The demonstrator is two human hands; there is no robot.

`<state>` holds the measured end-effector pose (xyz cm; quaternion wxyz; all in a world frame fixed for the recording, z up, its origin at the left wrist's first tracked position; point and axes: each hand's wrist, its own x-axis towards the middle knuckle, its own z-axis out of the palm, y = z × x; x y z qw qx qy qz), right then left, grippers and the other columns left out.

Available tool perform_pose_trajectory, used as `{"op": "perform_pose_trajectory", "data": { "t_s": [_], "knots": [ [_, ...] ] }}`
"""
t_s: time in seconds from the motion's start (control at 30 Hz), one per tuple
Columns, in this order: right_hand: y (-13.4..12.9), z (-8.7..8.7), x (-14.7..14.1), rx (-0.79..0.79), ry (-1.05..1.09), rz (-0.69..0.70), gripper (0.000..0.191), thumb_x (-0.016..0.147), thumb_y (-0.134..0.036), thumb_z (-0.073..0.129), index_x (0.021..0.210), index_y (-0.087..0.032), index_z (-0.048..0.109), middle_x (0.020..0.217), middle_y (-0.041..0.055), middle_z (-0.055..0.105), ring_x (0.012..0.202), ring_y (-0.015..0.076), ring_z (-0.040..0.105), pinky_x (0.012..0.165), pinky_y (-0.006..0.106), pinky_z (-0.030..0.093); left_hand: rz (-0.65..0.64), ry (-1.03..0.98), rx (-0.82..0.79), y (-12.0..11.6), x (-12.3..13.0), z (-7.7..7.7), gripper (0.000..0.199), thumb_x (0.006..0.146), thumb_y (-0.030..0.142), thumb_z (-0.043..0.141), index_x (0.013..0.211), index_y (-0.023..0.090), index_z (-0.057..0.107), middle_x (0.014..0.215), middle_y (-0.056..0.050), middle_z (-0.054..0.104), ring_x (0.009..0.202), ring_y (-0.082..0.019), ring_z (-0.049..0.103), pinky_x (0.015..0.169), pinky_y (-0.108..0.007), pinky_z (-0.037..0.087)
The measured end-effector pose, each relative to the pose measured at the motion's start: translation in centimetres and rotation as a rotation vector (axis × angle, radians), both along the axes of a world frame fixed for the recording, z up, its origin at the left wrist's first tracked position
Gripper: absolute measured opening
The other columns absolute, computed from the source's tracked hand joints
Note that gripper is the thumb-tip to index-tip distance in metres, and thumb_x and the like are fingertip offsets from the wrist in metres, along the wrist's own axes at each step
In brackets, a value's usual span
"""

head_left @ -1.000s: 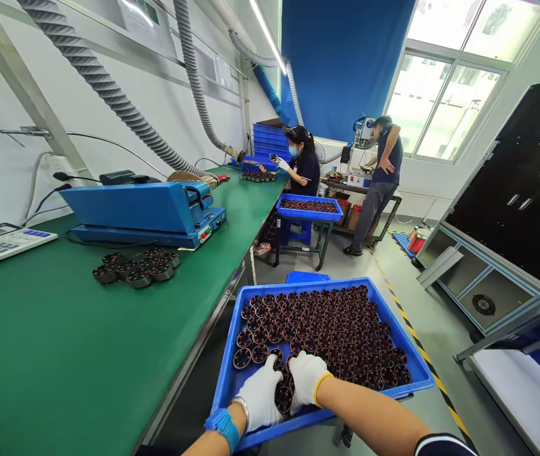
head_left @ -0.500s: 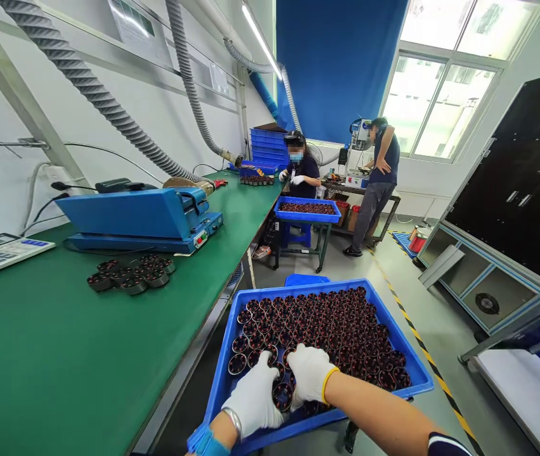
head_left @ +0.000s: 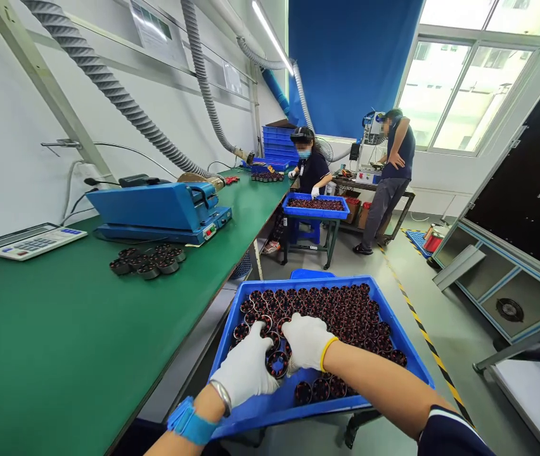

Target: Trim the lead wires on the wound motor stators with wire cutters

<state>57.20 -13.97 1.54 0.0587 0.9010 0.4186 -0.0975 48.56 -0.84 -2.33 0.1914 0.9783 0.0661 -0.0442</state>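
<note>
A blue tray in front of me holds many round motor stators, black-faced with copper-red windings, standing in close rows. My left hand, in a white glove, presses on the near left side of a small cluster. My right hand, also gloved, closes on the cluster's right side. Between them the stators are squeezed together, the nearest stator showing its open centre. My fingertips are partly hidden behind the parts. Several loose stators sit by the tray's near edge, under my right forearm.
Left is a green workbench with a blue machine, a calculator and a group of stators. Beyond my tray, a seated person works at another blue tray. Another person stands farther back.
Both my hands have moved away from me across the tray with the cluster between them, baring blue floor at the near side. The seated person's hand has lowered to the other tray.
</note>
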Motion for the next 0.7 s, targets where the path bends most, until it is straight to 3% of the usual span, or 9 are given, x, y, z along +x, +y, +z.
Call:
{"op": "perform_pose_trajectory", "data": {
  "t_s": [0.17, 0.27, 0.33, 0.43, 0.53, 0.6, 0.7],
  "knots": [
    [2.1, 4.0, -2.0, 0.042, -0.069, 0.127, 0.033, 0.073, -0.028, 0.068, 0.104, -0.016, 0.062, 0.103, 0.0138, 0.06, 0.085, 0.0302, 0.07, 0.064, 0.042, 0.058, 0.112, -0.081, 0.058, 1.7, -2.9, 3.3, 0.053, 0.059, 0.055, 0.071, 0.095, 0.016, 0.069, 0.141, -0.016, 0.039, 0.09, -0.03, 0.066, 0.088, -0.045, 0.054],
    [4.3, 5.7, -4.6, 0.076, -0.114, 0.284, 0.028, 0.078, -0.026, 0.062, 0.105, -0.018, 0.06, 0.102, 0.013, 0.059, 0.085, 0.0304, 0.07, 0.064, 0.042, 0.057, 0.221, -0.121, 0.042, 2.9, -7.2, 5.5, 0.053, 0.056, 0.05, 0.076, 0.096, 0.015, 0.069, 0.139, -0.014, 0.039, 0.09, -0.027, 0.064, 0.09, -0.041, 0.053],
    [6.5, 6.6, -6.9, 0.102, -0.144, 0.412, 0.023, 0.082, -0.022, 0.056, 0.105, -0.017, 0.059, 0.099, 0.013, 0.058, 0.083, 0.03, 0.069, 0.064, 0.043, 0.056, 0.363, -0.128, 0.03, 3.7, -11.1, 6.9, 0.056, 0.054, 0.05, 0.077, 0.097, 0.017, 0.069, 0.144, -0.009, 0.034, 0.094, -0.025, 0.064, 0.091, -0.036, 0.053],
    [11.6, 7.9, -12.0, 0.109, -0.165, 0.586, 0.027, 0.082, -0.032, 0.061, 0.107, -0.02, 0.058, 0.098, 0.0121, 0.057, 0.082, 0.0301, 0.069, 0.066, 0.044, 0.053, 0.546, -0.144, 0.054, 5.7, -18.6, 9.0, 0.058, 0.053, 0.05, 0.08, 0.097, 0.015, 0.069, 0.145, -0.012, 0.031, 0.091, -0.026, 0.065, 0.087, -0.038, 0.054],
    [16.7, 9.3, -20.1, 0.091, -0.174, 0.744, 0.04, 0.076, -0.048, 0.069, 0.107, -0.025, 0.059, 0.098, 0.0101, 0.055, 0.081, 0.0283, 0.068, 0.068, 0.043, 0.052, 0.751, -0.145, 0.088, 7.1, -28.0, 10.6, 0.056, 0.054, 0.049, 0.081, 0.096, 0.015, 0.068, 0.145, -0.013, 0.03, 0.084, -0.023, 0.065, 0.082, -0.039, 0.054],
    [19.2, 10.0, -26.7, 0.092, -0.165, 0.902, 0.047, 0.072, -0.053, 0.071, 0.108, -0.026, 0.059, 0.1, 0.0102, 0.055, 0.083, 0.0273, 0.068, 0.068, 0.042, 0.053, 0.904, -0.155, 0.111, 7.1, -34.6, 10.8, 0.053, 0.054, 0.047, 0.081, 0.093, 0.014, 0.067, 0.145, -0.013, 0.03, 0.083, -0.021, 0.065, 0.082, -0.037, 0.054],
    [21.8, 10.0, -36.8, 0.049, -0.094, 1.15, 0.055, 0.066, -0.055, 0.074, 0.108, -0.022, 0.06, 0.103, 0.0112, 0.056, 0.086, 0.028, 0.068, 0.07, 0.041, 0.055, 1.1, -0.17, 0.15, 6.5, -44.4, 9.5, 0.054, 0.053, 0.05, 0.079, 0.094, 0.016, 0.068, 0.14, -0.01, 0.033, 0.087, -0.021, 0.064, 0.087, -0.035, 0.054]
  ]
}}
